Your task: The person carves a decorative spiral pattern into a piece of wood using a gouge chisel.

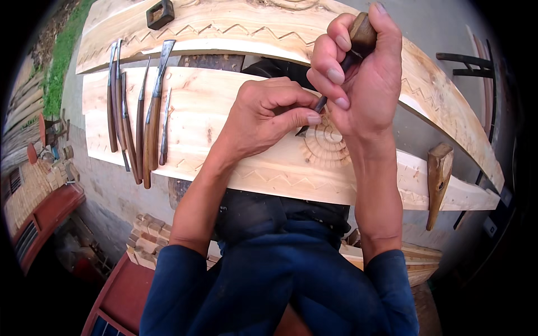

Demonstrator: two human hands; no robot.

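My right hand (370, 84) is wrapped round the dark wooden handle of a carving chisel (363, 35), which slants down to the left. Close to its cutting end, my left hand (269, 112) pinches the steel shaft between thumb and fingers. The chisel's tip meets the pale wooden board (263, 168) at the left side of a round carved rosette (328, 145). Curved rows of small cuts ring the rosette, partly hidden by my right wrist. A zigzag line runs along the board's near edge.
Several chisels (149, 123) with wooden handles lie side by side on the board's left part. A wooden mallet (440, 179) rests across its right end. Beyond lies a second long board (224, 33) with a zigzag line, bearing a black hollow block (160, 14). Small wood blocks (148, 238) are stacked below left.
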